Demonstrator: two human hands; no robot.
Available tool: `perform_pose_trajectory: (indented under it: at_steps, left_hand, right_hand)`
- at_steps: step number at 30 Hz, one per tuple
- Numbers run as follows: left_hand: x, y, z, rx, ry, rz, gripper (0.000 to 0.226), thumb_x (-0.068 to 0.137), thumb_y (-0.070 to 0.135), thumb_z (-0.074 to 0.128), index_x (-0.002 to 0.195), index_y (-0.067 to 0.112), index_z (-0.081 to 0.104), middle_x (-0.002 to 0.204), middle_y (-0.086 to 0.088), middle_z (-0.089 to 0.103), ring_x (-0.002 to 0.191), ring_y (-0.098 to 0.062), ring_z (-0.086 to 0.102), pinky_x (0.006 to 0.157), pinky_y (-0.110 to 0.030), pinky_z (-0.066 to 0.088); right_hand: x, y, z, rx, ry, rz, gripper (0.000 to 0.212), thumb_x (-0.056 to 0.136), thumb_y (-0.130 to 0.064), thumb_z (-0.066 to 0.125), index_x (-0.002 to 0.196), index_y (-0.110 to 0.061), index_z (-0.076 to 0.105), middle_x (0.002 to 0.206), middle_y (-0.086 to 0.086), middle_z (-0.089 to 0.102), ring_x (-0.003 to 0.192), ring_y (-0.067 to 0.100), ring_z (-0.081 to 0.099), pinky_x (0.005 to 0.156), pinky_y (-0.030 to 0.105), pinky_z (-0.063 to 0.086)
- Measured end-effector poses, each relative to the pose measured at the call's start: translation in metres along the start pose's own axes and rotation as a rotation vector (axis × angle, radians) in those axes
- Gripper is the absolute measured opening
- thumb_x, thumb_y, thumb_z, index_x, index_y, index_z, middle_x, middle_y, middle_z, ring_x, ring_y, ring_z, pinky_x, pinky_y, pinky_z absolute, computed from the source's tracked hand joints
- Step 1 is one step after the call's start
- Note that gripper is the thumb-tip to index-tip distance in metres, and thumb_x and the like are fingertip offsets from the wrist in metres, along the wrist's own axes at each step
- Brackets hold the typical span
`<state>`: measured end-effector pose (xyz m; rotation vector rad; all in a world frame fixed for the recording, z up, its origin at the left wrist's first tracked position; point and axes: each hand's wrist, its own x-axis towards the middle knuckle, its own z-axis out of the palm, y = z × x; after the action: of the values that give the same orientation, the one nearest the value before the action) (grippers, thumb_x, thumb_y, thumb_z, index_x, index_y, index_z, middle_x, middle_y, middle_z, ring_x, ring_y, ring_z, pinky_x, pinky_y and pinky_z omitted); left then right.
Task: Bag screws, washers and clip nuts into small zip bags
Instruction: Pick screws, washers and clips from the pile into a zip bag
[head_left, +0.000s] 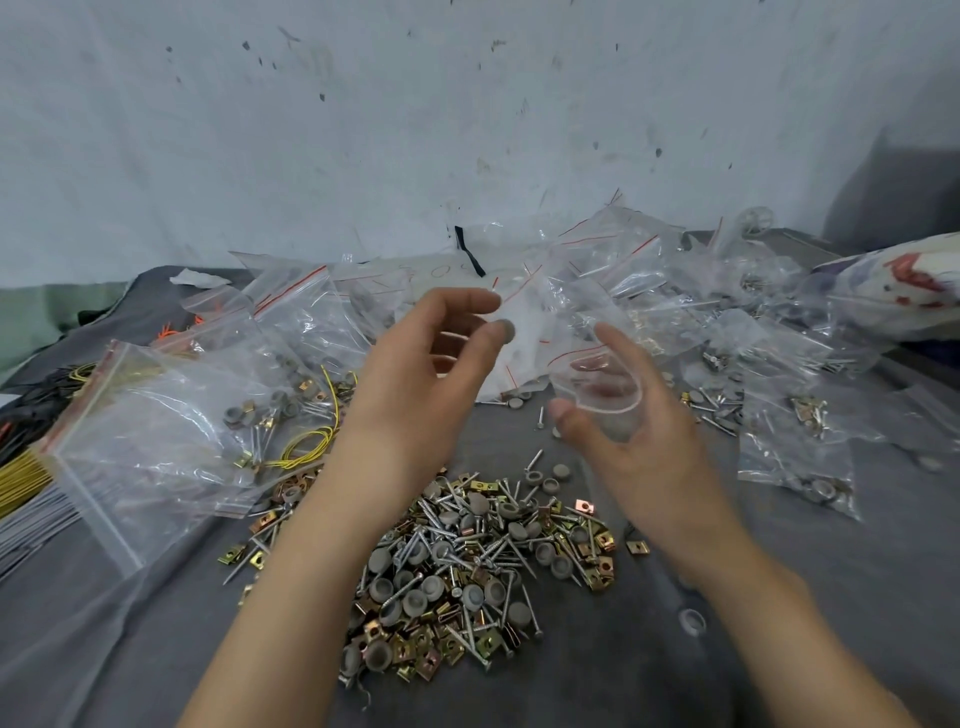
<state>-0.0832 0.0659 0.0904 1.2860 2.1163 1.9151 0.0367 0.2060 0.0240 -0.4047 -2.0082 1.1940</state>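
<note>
Left hand (415, 374): its fingers are curled and the tips pinch one grey washer (505, 331).
Right hand (631, 436): thumb and fingers curl round one small zip bag (597, 395) and hold its mouth open.
Way to go: the bag's mouth is just right of the washer and a bit lower. They are near but not touching, so the washer hand is the one to cross over.
Bag's long side: it seems to hang down into the palm, but it is see-through, so that is hard to tell.
Pile (483, 561): one, below both hands. Its screws, washers and clip nuts are too many to count.
Filled bags (795, 415): many, beyond and right of the bag hand.
Big bag (156, 431): one, left of the washer hand.
</note>
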Motion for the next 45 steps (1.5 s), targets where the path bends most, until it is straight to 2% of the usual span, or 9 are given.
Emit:
perform_pose_trajectory:
  at_steps: [9,11,15,21,25,29,35,40,45]
  left_hand:
    - [-0.009,0.007,0.014,0.214,-0.207,0.120,0.014,0.092,0.027,0.067,0.107,0.027,0.066,0.092,0.014,0.070,0.091,0.002,0.064,0.077,-0.006,0.042]
    - [-0.008,0.006,0.013,0.217,-0.194,0.122,0.015,0.094,0.029,0.063,0.109,0.028,0.066,0.094,0.015,0.070,0.094,0.003,0.063,0.079,-0.009,0.043]
    - [-0.003,-0.004,0.004,0.195,-0.099,0.041,0.014,0.097,0.031,0.059,0.109,0.031,0.065,0.095,0.016,0.070,0.092,0.004,0.062,0.082,-0.018,0.045]
    - [-0.005,-0.044,0.009,0.446,-0.263,-0.124,0.017,0.099,0.029,0.055,0.114,0.027,0.064,0.094,0.015,0.065,0.079,0.006,0.058,0.073,-0.011,0.044]
    - [-0.017,-0.067,0.029,0.694,-0.454,-0.083,0.027,0.102,0.033,0.045,0.125,0.029,0.059,0.114,0.009,0.066,0.103,-0.009,0.059,0.094,-0.031,0.048]
    - [-0.022,-0.083,0.043,0.936,-0.553,-0.033,0.037,0.104,0.036,0.037,0.139,0.034,0.048,0.126,0.000,0.056,0.119,-0.023,0.050,0.100,-0.039,0.036]
    - [-0.018,-0.087,0.049,0.971,-0.591,-0.062,0.031,0.104,0.035,0.039,0.131,0.034,0.054,0.122,-0.002,0.053,0.117,-0.025,0.048,0.099,-0.040,0.036]
    - [-0.016,-0.086,0.050,0.939,-0.567,-0.093,0.023,0.100,0.039,0.048,0.117,0.026,0.056,0.120,0.001,0.054,0.117,-0.021,0.048,0.099,-0.039,0.037]
    - [-0.016,-0.084,0.046,0.873,-0.455,-0.047,0.010,0.097,0.036,0.052,0.100,0.027,0.050,0.106,0.008,0.062,0.103,-0.018,0.056,0.089,-0.036,0.040]
  right_hand:
    - [-0.001,0.000,0.009,-0.133,-0.057,-0.060,0.081,0.075,-0.076,0.062,0.145,-0.059,0.025,0.130,-0.031,0.054,0.122,-0.016,0.046,0.089,-0.001,0.034]
    - [-0.001,0.000,0.009,-0.125,-0.054,-0.064,0.078,0.078,-0.074,0.064,0.145,-0.057,0.028,0.127,-0.032,0.055,0.120,-0.014,0.048,0.089,0.003,0.036]
    - [-0.001,0.001,0.006,-0.098,-0.020,-0.047,0.076,0.077,-0.075,0.062,0.144,-0.058,0.032,0.119,-0.034,0.057,0.112,-0.014,0.053,0.090,0.016,0.042]
    - [0.004,0.004,-0.006,-0.046,0.090,-0.018,0.074,0.078,-0.077,0.063,0.144,-0.054,0.038,0.114,-0.046,0.051,0.114,-0.031,0.041,0.082,-0.009,0.030]
    - [0.008,0.008,-0.014,0.006,0.136,-0.008,0.074,0.076,-0.078,0.062,0.143,-0.056,0.038,0.118,-0.057,0.045,0.117,-0.030,0.040,0.097,0.010,0.041]
    - [0.009,0.007,-0.019,0.111,0.153,0.024,0.083,0.075,-0.074,0.066,0.147,-0.045,0.040,0.142,-0.021,0.053,0.135,0.007,0.049,0.113,0.047,0.041]
    - [0.011,0.008,-0.025,0.219,0.164,0.060,0.073,0.078,-0.065,0.069,0.144,-0.047,0.044,0.120,-0.014,0.072,0.112,-0.007,0.063,0.079,0.000,0.044]
    - [0.015,0.008,-0.030,0.315,0.209,0.062,0.071,0.076,-0.063,0.068,0.141,-0.041,0.049,0.123,-0.004,0.072,0.115,0.002,0.065,0.089,0.012,0.049]
    - [0.015,0.006,-0.031,0.355,0.220,0.054,0.069,0.077,-0.058,0.069,0.140,-0.038,0.050,0.117,-0.001,0.074,0.112,0.002,0.066,0.090,0.006,0.046]
